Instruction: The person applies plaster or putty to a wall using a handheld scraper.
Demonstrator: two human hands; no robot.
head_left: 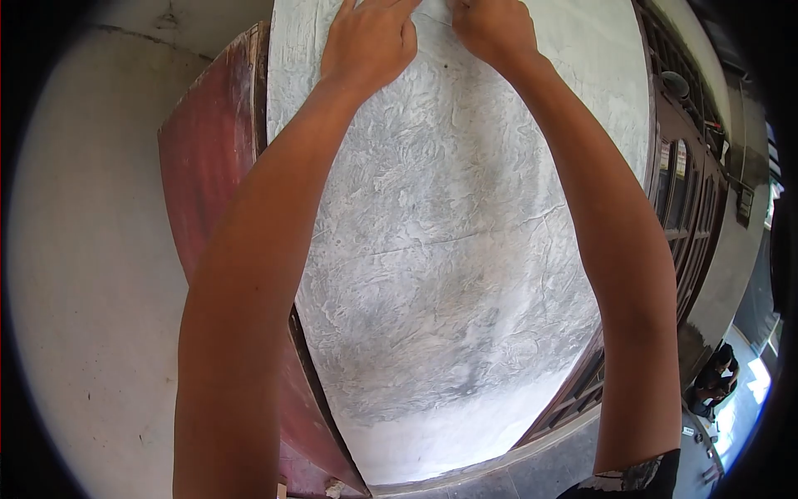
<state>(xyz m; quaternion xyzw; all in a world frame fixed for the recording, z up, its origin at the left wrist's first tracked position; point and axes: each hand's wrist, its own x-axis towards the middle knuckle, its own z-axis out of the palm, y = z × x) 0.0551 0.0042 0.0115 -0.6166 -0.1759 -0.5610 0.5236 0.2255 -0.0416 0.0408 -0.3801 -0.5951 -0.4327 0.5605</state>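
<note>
Both my arms reach up in front of a rough, grey-white plastered wall (440, 274). My left hand (370, 41) is at the top edge of the view, close against the wall, its fingers bent in and partly cut off by the frame. A short way to its right, my right hand (497, 32) is also at the wall, with curled fingers. Both hands look closed, but whatever they hold, if anything, is hidden or out of frame. A small dark spot (445, 66) and thin cracks mark the plaster below them.
Left of the plaster is a worn reddish wooden panel (208, 158) with a dark edge, then a pale wall (91, 274). Dark-framed windows (686, 183) are at the right. A person (715, 382) is at the far lower right, beyond the tiled floor (540, 466).
</note>
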